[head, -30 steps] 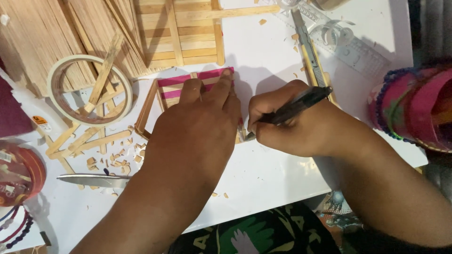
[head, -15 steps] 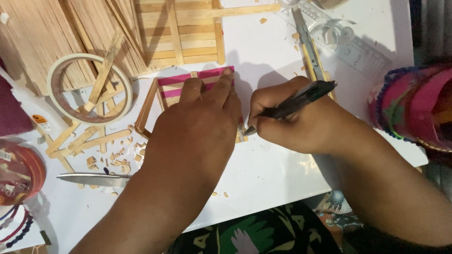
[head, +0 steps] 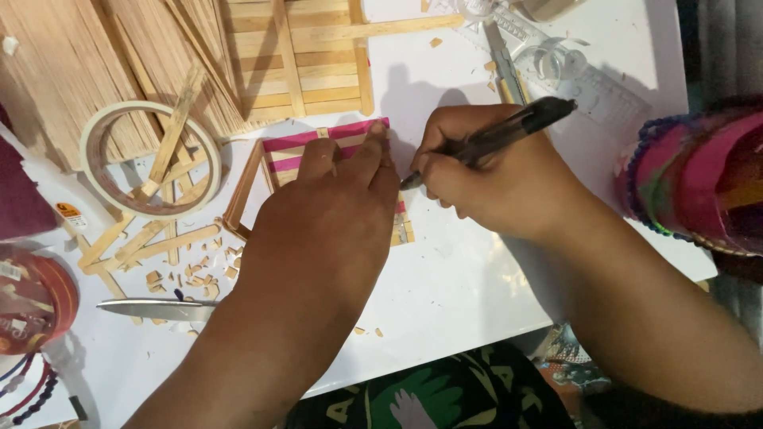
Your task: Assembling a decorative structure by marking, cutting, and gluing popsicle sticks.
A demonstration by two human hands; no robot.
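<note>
At the centre of the frame we see the left hand (head: 322, 222) lying flat, fingers stretched out and pressed down on a small panel of pink and plain wooden sticks (head: 318, 147), which rests on the white bench (head: 445, 294) just above the middle of the picture. The hand is open, palm down, and covers most of the panel's lower part; only the panel's upper edge and left side show.

Just to the right, the right hand (head: 497, 179) is closed around a dark pen (head: 493, 139), its fingers curled tight about the barrel. The pen slants from upper right down to lower left, and its tip sits at the panel's right edge, close beside the left hand's fingertips. We cannot tell whether the tip touches the wood.

In the upper left we see a roll of tape (head: 151, 159) with loose sticks lying across it, and a larger slatted stick piece (head: 302, 63) at the top centre. A pair of scissors (head: 155, 310) lies at the lower left among wood chips. A clear ruler (head: 588, 87) lies in the upper right, and a pink beaded object (head: 691, 175) sits at the right edge.
</note>
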